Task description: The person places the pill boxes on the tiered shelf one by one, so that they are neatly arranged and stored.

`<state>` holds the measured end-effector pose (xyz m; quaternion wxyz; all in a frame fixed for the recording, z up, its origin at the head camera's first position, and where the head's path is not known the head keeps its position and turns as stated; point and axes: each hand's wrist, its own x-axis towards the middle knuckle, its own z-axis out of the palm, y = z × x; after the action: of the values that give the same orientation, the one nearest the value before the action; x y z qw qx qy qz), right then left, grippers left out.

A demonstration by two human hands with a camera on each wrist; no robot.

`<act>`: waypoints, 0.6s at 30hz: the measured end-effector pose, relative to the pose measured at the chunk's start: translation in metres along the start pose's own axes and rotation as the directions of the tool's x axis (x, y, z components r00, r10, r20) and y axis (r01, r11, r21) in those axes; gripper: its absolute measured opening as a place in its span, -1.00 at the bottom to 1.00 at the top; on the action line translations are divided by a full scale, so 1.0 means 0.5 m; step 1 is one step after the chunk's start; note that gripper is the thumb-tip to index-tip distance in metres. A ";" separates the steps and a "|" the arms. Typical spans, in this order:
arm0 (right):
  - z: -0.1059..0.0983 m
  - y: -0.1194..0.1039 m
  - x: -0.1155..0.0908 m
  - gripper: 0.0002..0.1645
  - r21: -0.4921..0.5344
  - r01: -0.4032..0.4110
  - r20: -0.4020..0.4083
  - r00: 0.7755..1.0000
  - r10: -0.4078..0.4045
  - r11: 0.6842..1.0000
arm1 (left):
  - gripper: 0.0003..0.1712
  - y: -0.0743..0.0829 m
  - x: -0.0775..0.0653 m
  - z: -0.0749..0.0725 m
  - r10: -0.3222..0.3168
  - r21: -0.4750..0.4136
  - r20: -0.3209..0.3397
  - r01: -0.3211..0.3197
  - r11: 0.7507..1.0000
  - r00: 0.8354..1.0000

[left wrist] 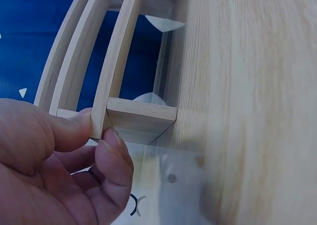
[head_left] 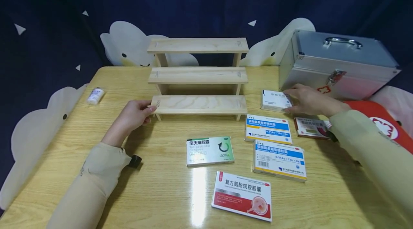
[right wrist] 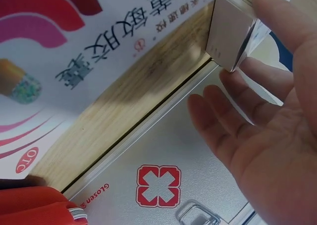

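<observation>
Pinching: left hand, on three-tier pale wooden stand to its right; right hand, on white rectangular cardboard box to its left, label up, barcode visible only from right wrist. Both long axes crosswise.

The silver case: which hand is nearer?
Right. The right hand is at the white box, just in front of the silver case; the left hand is farther, at the left end of the wooden stand.

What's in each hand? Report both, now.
Left hand: pinching the wooden rack's lowest shelf.
Right hand: holding the small white box at one end.
</observation>
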<state>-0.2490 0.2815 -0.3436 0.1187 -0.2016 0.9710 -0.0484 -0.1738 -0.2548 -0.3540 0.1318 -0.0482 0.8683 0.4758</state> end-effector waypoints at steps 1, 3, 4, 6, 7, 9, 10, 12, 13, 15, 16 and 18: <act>0.000 0.001 0.001 -0.01 0.002 -0.006 0.001 1.000 0.006 1.000 | -0.46 0.000 0.000 0.000 0.001 0.000 0.000 -0.001 1.000 1.000; 0.001 0.002 0.004 0.00 0.015 -0.036 0.013 0.999 0.036 0.999 | -0.46 0.000 0.001 0.000 -0.001 0.004 -0.001 0.001 1.000 1.000; 0.002 0.001 0.005 0.01 0.019 -0.052 0.019 0.998 0.051 0.998 | -0.47 0.000 0.001 0.000 -0.002 0.006 0.000 0.002 1.000 1.000; 0.002 0.001 0.006 0.03 0.027 -0.077 0.028 0.997 0.076 0.997 | -0.47 0.000 0.001 0.000 -0.002 0.008 0.001 0.002 1.000 1.000; 0.003 0.001 0.007 0.02 0.030 -0.087 0.030 0.996 0.086 0.996 | -0.47 -0.001 0.002 0.000 -0.001 0.009 0.003 0.001 1.000 1.000; 0.002 0.000 0.006 0.02 0.032 -0.093 0.029 0.995 0.092 0.995 | -0.48 -0.002 0.002 0.000 0.002 0.008 0.003 -0.002 1.000 1.000; 0.001 0.000 0.006 0.02 0.033 -0.092 0.025 0.995 0.092 0.995 | -0.49 -0.003 0.002 0.000 0.005 0.007 0.003 -0.005 1.000 1.000; 0.000 0.000 0.006 0.01 0.032 -0.085 0.017 0.996 0.085 0.996 | -0.50 -0.005 0.003 0.000 0.013 0.003 0.005 -0.013 1.000 1.000; 0.000 0.001 0.006 0.02 0.031 -0.081 0.012 0.997 0.080 0.996 | -0.51 -0.005 0.003 0.000 0.016 0.000 0.005 -0.016 1.000 1.000; 0.000 0.002 0.007 0.01 0.037 -0.077 0.005 0.997 0.077 0.996 | -0.52 -0.006 0.003 0.000 0.020 0.000 0.005 -0.020 1.000 1.000; 0.000 0.002 0.007 0.00 0.041 -0.077 0.001 0.997 0.077 0.996 | -0.52 -0.006 0.004 0.000 0.022 0.002 0.004 -0.022 1.000 1.000; 0.000 0.003 0.008 0.00 0.049 -0.075 -0.005 0.997 0.075 0.996 | -0.51 -0.007 0.003 -0.001 0.023 0.005 0.003 -0.023 1.000 1.000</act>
<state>-0.2530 0.2812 -0.3448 0.1220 -0.1621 0.9768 -0.0683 -0.1748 -0.2569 -0.3570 0.1279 -0.0373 0.8697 0.4754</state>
